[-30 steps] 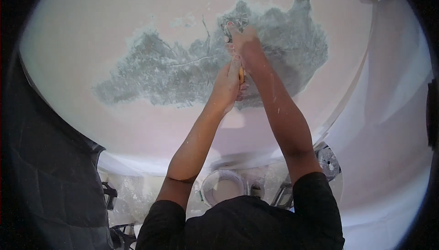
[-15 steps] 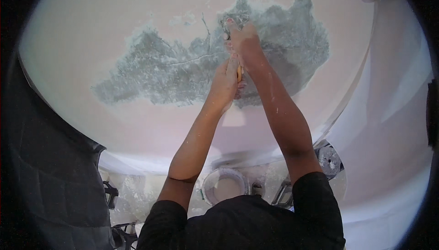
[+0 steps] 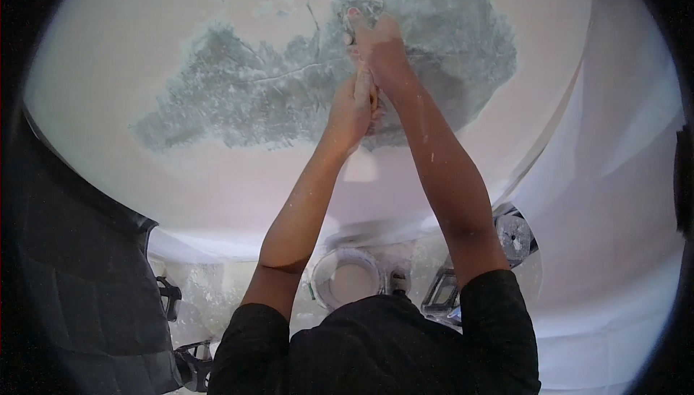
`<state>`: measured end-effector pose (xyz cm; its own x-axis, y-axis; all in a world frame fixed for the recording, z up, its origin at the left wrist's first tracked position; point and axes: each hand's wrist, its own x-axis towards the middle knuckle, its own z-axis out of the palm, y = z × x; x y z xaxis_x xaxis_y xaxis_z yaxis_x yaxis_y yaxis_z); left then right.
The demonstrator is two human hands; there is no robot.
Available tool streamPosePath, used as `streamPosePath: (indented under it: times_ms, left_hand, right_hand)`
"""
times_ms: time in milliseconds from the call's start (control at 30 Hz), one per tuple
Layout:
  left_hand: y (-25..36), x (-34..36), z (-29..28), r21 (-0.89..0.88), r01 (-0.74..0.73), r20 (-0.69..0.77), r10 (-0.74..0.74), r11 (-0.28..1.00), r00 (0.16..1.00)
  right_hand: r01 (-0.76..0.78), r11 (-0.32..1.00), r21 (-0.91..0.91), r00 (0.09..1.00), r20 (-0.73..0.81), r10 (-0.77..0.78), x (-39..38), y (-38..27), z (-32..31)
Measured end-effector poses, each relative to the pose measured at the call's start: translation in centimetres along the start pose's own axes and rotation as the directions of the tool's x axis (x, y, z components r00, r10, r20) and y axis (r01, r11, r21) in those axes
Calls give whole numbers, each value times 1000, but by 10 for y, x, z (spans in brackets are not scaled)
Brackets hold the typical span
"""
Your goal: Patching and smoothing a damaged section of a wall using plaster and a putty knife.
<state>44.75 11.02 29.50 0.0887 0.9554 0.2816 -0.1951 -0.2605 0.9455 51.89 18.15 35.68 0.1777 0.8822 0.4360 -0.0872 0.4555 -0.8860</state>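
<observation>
Grey, roughened patch (image 3: 452, 41) with ragged edges spreads across a smooth, pale pinkish wall (image 3: 217, 185). A person in a black short-sleeved shirt (image 3: 390, 351) reaches up to it with both bare arms. Over the patch's upper middle is a hand tool (image 3: 374, 99) with a yellow-orange handle; its head, partly hidden, lies near the patch's top edge. The right hand (image 3: 384, 46) is the higher one, its fingers closed around the tool close to the head. Just below, also over the patch, the left hand (image 3: 348, 114) has its fingers wrapped around the handle. A thin crack (image 3: 282, 75) crosses the patch left of the hands. Well below the patch, a round bucket (image 3: 320, 276) with pale contents stands on a white-spattered floor (image 3: 210, 286).
</observation>
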Motion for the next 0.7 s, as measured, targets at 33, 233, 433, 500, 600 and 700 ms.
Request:
streamPosePath:
  times_ms: [33, 233, 433, 500, 600, 700]
  left_hand:
    - [0, -2, 3, -1, 1, 5, -1, 1000, 1000]
    - [2, -10, 4, 57, -18, -79, 22, 998, 997]
    - [-12, -2, -10, 61, -18, -13, 19, 998, 1000]
    - [-12, 0, -11, 126, -32, 1, 33, 992, 999]
    - [1, 6, -8, 205, -79, -63, 94, 976, 994]
    - [15, 7, -9, 57, 22, -6, -21, 998, 1000]
  right_hand:
    - [-46, 999, 4, 998, 32, 45, 3, 3, -2]
    - [-81, 986, 147, 996, 47, 75, -13, -4, 1]
    - [-52, 984, 171, 998, 54, 43, -10, 5, 2]
    - [-49, 987, 154, 998, 46, 43, -9, 3, 1]
    - [-46, 996, 80, 999, 32, 44, 0, -10, 6]
    - [13, 990, -138, 999, -47, -20, 8, -13, 10]
